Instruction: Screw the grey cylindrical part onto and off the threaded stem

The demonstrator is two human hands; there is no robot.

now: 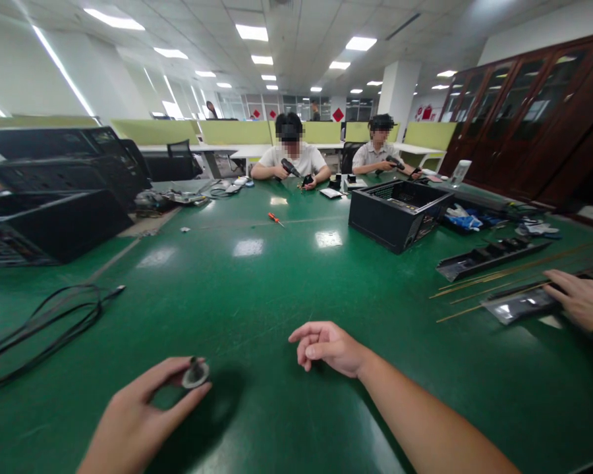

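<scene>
Between the thumb and fingertips of my left hand (143, 408) is a small round part (196, 374), with a pale ring-shaped rim and a dark stub rising from its middle. Its exact kind cannot be made out. The hand hovers over the green table (257, 296), casting a shadow to the right. My right hand (331, 349) is above the table's middle, apart from the part. Its index finger points left and the other fingers are loosely bent, with nothing seen in them.
Black computer cases stand left (74, 227) and right (390, 214). A black cable (74, 322) lies at left, a red screwdriver (275, 218) farther back. A co-worker's hand (586, 299) rests near thin brass-coloured rods (474, 296). Two people opposite hold power drills (290, 168).
</scene>
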